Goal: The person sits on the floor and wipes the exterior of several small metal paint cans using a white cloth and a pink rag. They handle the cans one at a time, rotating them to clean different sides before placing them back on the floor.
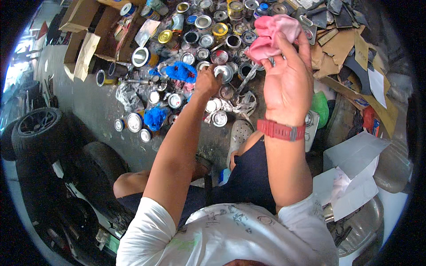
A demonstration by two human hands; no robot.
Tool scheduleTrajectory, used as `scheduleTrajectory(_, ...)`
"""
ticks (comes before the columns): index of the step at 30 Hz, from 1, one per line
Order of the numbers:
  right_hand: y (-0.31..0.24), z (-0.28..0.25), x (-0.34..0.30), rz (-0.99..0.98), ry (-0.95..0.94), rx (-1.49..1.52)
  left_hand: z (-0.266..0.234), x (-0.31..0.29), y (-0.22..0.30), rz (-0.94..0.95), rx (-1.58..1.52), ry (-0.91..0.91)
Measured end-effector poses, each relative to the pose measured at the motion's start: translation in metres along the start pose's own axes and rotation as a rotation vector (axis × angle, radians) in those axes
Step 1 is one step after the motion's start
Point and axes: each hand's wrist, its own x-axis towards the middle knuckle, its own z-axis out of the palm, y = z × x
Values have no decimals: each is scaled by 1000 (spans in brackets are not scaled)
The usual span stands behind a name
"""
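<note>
My left hand (pixel 208 82) reaches down among the paint cans, its fingers curled at the rim of a silver-topped paint can (pixel 224 74). Part of the grip is hidden by the back of the hand. Held up higher on the right, a crumpled pink cloth (pixel 274 34) is pinched between the fingers and thumb of my right hand (pixel 289 84). A red strap (pixel 280 130) circles my right wrist. Just left of my left hand lies a bright blue rag (pixel 181 72), and another blue rag (pixel 155 118) rests among the nearer cans.
Many cans crowd the dark floor (pixel 88 106). Cardboard boxes (pixel 103 44) stand at the far left, and torn cardboard pieces (pixel 339 46) are heaped at the far right. A wheel with a tyre (pixel 37 126) is on the left. An open white box (pixel 350 177) sits near my right elbow.
</note>
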Motion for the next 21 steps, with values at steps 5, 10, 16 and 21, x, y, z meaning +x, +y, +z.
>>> scheduleTrajectory(5, -15, -7, 2, -25, 71, 35, 20, 44, 9, -84, 244, -119)
scheduleTrajectory(10, -16, -14, 7, -2, 3, -8, 32, 53, 6, -58, 310, 72)
scheduleTrajectory(16, -4, -8, 13, 62, -106, 19, -32, 7, 8, 128, 14, 248)
scheduleTrajectory(21, 11, 5, 8, 79, -365, -255, -119, -69, 33, 170, -113, 347)
